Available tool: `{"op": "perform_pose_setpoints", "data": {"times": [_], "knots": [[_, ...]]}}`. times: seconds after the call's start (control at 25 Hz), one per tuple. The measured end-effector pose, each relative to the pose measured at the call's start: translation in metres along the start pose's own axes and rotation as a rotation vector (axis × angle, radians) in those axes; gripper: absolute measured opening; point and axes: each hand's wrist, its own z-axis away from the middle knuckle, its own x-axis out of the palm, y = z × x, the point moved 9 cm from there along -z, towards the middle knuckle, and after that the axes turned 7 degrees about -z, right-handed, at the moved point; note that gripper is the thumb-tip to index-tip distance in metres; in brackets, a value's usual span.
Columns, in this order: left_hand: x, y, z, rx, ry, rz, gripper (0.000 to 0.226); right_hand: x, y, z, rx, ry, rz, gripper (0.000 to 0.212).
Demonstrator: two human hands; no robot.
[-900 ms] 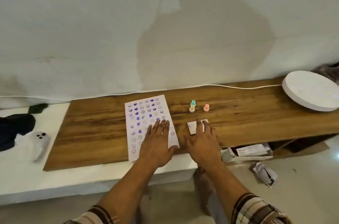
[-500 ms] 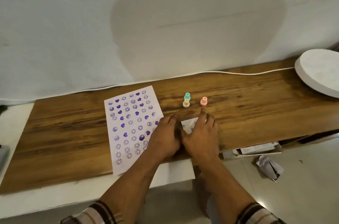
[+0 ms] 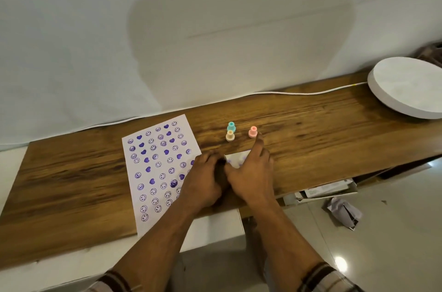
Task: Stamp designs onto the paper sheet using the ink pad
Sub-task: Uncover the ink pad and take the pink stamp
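Nearest me, both forearms reach in from plaid cuffs over the front edge of the wooden board [image 3: 71, 172]. My left hand [image 3: 203, 181] rests with its fingers curled under, its heel over the right margin of the paper sheet [image 3: 153, 167]; I cannot tell whether it has hold of anything. My right hand [image 3: 253, 177] sits just beside it, touching at the thumbs, palm down over the white ink pad [image 3: 235, 157], which shows purple smudges between the two hands. That hand is spread, gripping nothing, with the index finger stretched forward. The sheet lies flat left of the hands, covered in rows of purple smileys and hearts. Farther out, the fingertip is just beside the pink stamp [image 3: 252, 132], which stands upright. To its left the cream stamp [image 3: 229, 135] and the teal stamp [image 3: 231, 126] stand close together. Beyond, a white cable [image 3: 299, 93] runs along the wall, and a round white disc [image 3: 406, 86] sits far right.
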Motion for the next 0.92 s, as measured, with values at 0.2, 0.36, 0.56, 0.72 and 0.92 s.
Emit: {"op": "perform_pose_setpoints", "data": {"times": [0.2,0.36,0.56,0.72,0.92], "knots": [[0.005,-0.002,0.000,-0.030,-0.002,-0.038,0.077,-0.048,0.021,-0.021,0.007,0.189,0.005,0.106],[0.009,-0.004,0.001,-0.012,-0.004,-0.034,0.080,-0.066,0.046,-0.041,0.054,0.267,0.064,0.103],[0.007,-0.004,-0.002,0.015,0.005,-0.058,0.080,-0.060,0.058,-0.053,0.070,0.199,0.159,0.098],[0.009,-0.004,-0.003,0.009,0.009,-0.062,0.080,-0.059,0.030,-0.060,-0.066,0.223,0.237,0.075],[0.010,-0.001,0.000,0.017,0.021,-0.049,0.077,-0.032,0.001,-0.072,-0.182,0.092,0.236,0.050]]}}
